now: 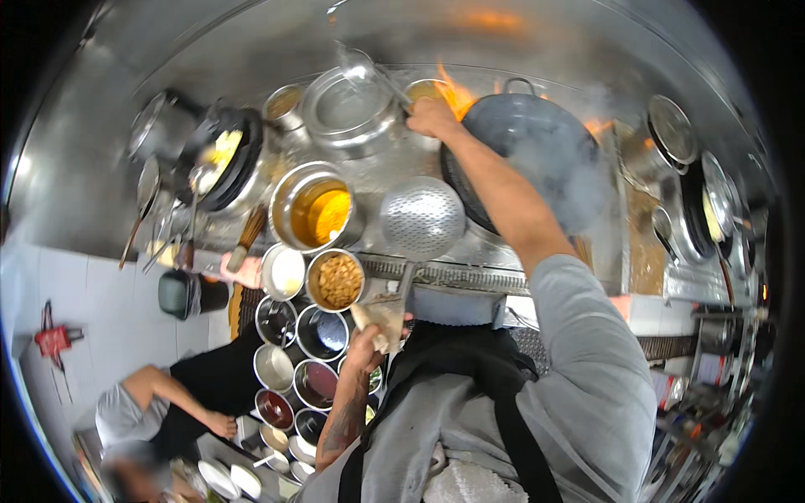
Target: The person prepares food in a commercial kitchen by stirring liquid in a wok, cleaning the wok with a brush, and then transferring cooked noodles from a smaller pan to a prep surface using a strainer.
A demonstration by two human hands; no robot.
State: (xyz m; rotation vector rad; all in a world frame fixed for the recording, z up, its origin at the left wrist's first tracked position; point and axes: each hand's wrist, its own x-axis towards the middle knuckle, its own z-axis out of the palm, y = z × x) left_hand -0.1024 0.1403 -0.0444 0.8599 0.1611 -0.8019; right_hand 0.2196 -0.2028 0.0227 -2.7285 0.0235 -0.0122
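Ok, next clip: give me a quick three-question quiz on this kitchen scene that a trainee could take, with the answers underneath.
1. Fill the gap: ____ rise beside the wok.
2. Which hand holds the ladle? A) left; B) right; C) neither.
3. True or false: in the picture, the strainer is between the pot of orange liquid and the wok.

Key:
1. Flames.
2. B, the right hand.
3. True.

Black straps (517, 427) overlie a grey short-sleeved shirt (587, 369).
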